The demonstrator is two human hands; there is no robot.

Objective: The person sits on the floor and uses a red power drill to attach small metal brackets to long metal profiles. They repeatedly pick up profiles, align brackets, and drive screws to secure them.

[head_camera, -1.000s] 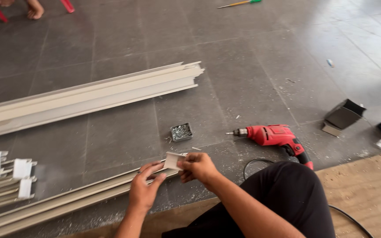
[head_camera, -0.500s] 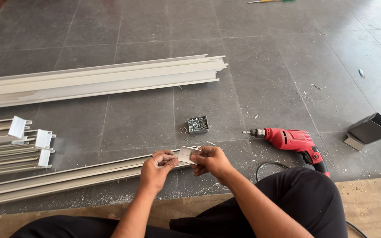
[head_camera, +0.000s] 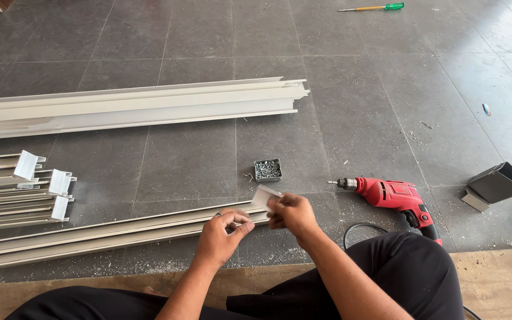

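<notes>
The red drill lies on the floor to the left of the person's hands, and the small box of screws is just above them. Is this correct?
Not quite. In the head view the red drill lies to the right of the hands, not the left. The small box of screws is indeed just above them.

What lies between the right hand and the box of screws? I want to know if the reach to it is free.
Nothing visible. The right hand holds a small pale bracket at the end of the long rail; the box of screws sits just beyond on bare floor. Only the bracket itself lies toward it.
</notes>
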